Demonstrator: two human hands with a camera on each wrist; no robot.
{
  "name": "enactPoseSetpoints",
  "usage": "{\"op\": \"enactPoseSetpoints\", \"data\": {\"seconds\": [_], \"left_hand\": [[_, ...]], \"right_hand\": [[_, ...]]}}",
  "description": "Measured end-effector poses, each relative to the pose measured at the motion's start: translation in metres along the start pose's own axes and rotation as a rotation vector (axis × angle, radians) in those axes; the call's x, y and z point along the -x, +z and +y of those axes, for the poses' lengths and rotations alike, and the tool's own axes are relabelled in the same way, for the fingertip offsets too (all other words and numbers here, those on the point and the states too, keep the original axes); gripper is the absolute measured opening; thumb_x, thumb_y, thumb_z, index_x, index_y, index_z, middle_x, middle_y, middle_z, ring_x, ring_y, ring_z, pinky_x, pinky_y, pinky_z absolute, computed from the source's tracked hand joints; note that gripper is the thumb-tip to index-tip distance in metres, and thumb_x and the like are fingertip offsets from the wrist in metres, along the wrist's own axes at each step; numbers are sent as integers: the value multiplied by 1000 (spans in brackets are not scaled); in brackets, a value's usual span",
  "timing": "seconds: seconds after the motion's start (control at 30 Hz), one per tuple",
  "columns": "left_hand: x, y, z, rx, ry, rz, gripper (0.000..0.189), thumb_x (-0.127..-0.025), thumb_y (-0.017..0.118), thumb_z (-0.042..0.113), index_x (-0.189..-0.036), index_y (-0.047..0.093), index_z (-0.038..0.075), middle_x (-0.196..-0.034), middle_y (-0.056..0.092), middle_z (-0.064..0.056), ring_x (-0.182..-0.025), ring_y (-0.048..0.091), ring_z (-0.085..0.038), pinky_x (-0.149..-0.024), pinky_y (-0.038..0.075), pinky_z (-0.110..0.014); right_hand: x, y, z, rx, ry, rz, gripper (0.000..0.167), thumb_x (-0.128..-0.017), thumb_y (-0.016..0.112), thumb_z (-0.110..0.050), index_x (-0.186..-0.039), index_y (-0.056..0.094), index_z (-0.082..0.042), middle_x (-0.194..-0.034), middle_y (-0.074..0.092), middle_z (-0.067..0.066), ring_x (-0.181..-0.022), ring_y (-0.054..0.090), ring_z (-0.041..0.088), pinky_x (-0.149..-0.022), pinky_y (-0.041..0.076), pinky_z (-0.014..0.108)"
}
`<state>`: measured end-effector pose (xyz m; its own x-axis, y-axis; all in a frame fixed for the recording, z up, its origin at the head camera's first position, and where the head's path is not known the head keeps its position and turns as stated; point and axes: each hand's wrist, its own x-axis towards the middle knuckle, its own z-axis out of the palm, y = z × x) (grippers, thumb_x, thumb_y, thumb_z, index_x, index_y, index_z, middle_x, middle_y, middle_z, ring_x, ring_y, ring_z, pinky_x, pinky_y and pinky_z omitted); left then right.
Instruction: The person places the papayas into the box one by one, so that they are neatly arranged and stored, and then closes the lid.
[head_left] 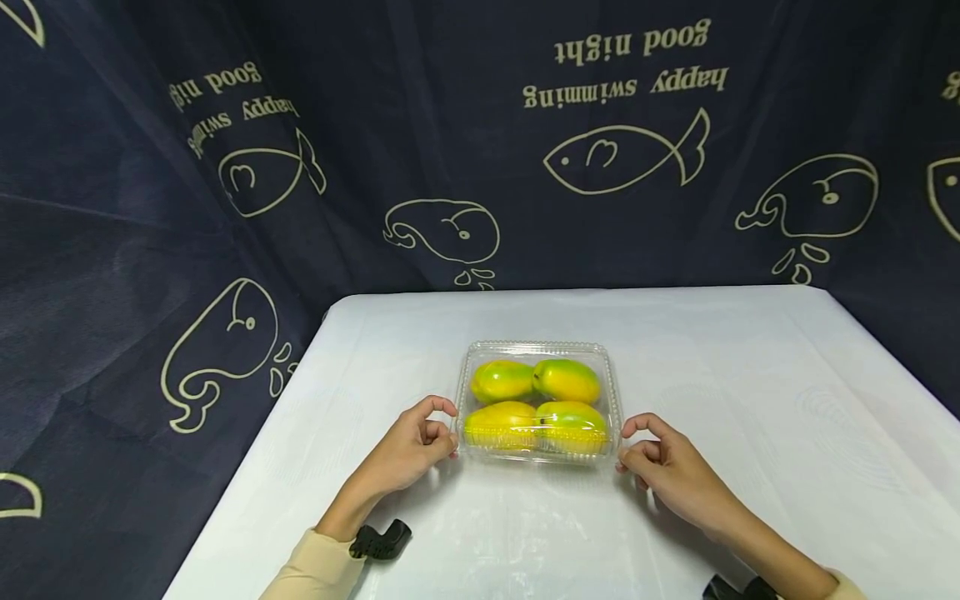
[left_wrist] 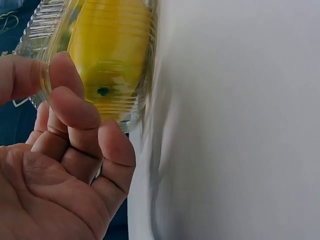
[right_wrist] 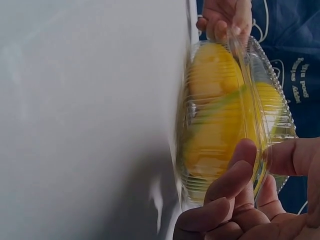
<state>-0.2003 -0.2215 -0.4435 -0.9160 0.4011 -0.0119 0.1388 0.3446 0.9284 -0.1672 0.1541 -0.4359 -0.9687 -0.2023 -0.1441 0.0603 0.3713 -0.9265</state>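
Note:
On the table, a clear plastic clamshell container [head_left: 536, 457] appears closed around several yellow-green mangoes [head_left: 502, 382], lying in two rows. My left hand [head_left: 411, 446] is at its left side, with curled fingertips at the rim; the left wrist view shows the container edge [left_wrist: 46, 75] between pinching fingers. At the opposite side, my right hand [head_left: 671, 475] likewise pinches the rim, seen close up in the right wrist view beside the ribbed plastic wall [right_wrist: 200, 115]. Through that wall, the mangoes [right_wrist: 215, 145] look yellow with a green streak.
A white cloth covers the table [head_left: 750, 358]. Behind and to the left hangs a dark blue curtain [head_left: 465, 125] with fish and whale drawings and upside-down lettering. Black wrist-worn devices [head_left: 381, 540] sit at both of the person's wrists, next to beige sleeves [head_left: 318, 567].

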Motion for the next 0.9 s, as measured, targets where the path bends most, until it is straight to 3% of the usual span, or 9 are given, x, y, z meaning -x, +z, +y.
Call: {"op": "enactPoseSetpoints", "data": {"seconds": [0.5,0.7,0.9], "left_hand": [[-3,2,-3,57,-33,19,34,-95,59,3,-127,48,0,-82,63,-30,-60,49,-11,-52,34,-17],[-3,1,-1,59,-39,23,34,-93,59,2,-126,49,1,-79,65,-20,-64,53,-17,-53,35,-18],[-3,1,-1,60,-36,20,34,-93,58,1,-126,50,2,-77,65,-12,-57,47,-10,-51,33,-18]], "right_hand": [[-4,-1,-1,-3,17,-9,29,-97,61,-15,-119,46,-7,-81,70,14,-61,51,15,-46,38,24],[-5,0,-1,-37,21,-16,30,-96,61,-14,-120,46,-5,-83,70,15,-62,53,16,-47,42,26],[-6,1,-1,-66,24,-19,30,-95,61,-11,-120,45,-3,-86,70,16,-64,54,16,-50,49,31]]}}
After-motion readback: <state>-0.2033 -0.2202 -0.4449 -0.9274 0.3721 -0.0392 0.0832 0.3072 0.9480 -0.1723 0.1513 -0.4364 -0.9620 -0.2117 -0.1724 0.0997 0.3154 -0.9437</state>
